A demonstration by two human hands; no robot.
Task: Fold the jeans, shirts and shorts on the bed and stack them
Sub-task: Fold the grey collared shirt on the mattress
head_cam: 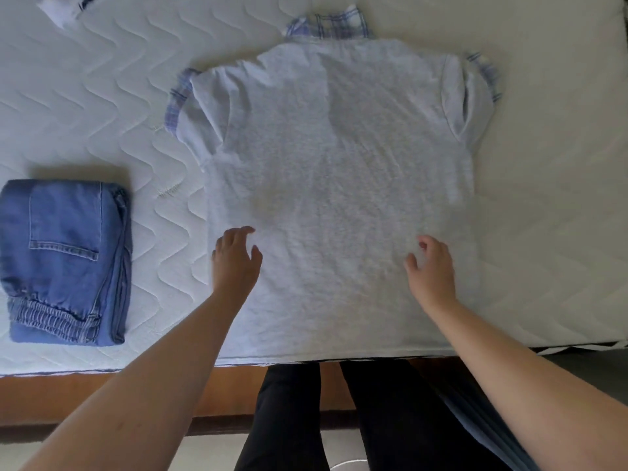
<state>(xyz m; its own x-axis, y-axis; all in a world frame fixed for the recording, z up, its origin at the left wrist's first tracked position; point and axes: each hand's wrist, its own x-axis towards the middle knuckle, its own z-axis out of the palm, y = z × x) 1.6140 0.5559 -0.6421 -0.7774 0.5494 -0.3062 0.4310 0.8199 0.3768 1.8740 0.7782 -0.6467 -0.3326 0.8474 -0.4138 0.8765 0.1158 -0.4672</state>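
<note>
Your left hand (234, 258) is over the bottom left part of the grey shirt (339, 185). Its fingers are loose and a bit bent, and it holds nothing. I cannot tell if it touches the cloth or floats just above it.

Start at the left. The folded jeans (64, 260) lie on the bed (102, 107), well apart from the shirt. They look done, so that part of the job is over. Far up in the left corner, a bit of white cloth (63, 8) peeks in. I cannot tell what it is.

In the middle, the grey shirt lies flat and spread out, with its bottom edge at the near side of the bed. A blue checked shirt (328, 25) lies under it and sticks out at the top and by both sleeves.

On the right, your right hand (431, 270) is over the bottom right part of the grey shirt. Its fingers are loose too, and it grips nothing.

So I think you are on the shirt step, and it is flat and ready. No fold is made yet. Next, I think you need to grab one side of only the grey shirt and bring it to the middle. Take care not to pinch the checked shirt below, or both will fold at once.
</note>
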